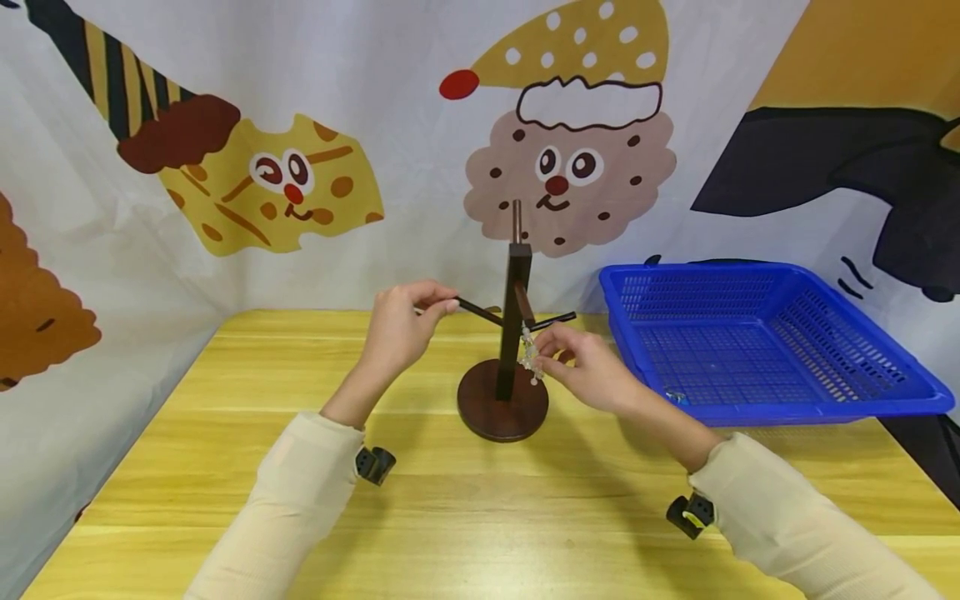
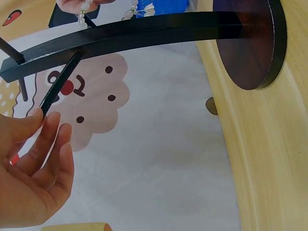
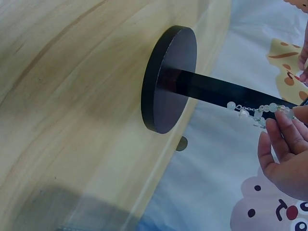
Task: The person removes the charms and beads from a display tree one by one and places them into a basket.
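A dark wooden stand with a round base [image 1: 480,408] and several pegs on its upright post [image 1: 513,350] stands on the table. My left hand [image 1: 397,329] pinches the tip of the left peg [image 1: 478,312] between thumb and fingers. In my right hand [image 1: 588,367] is a pale beaded bracelet [image 1: 529,354], pinched by thumb and fingertips just below the tip of the front peg [image 1: 523,304]. Its small chain and clear beads [image 3: 245,110] dangle beside the post in the right wrist view. Whether the bracelet loops over the peg, I cannot tell.
At the right of the table sits a blue plastic basket [image 1: 795,410] with perforated walls. A small bluish shiny item [image 1: 675,397] lies in its near left corner. Behind the table [image 1: 480,533] hangs a white cloth [image 1: 420,200] printed with cartoon figures.
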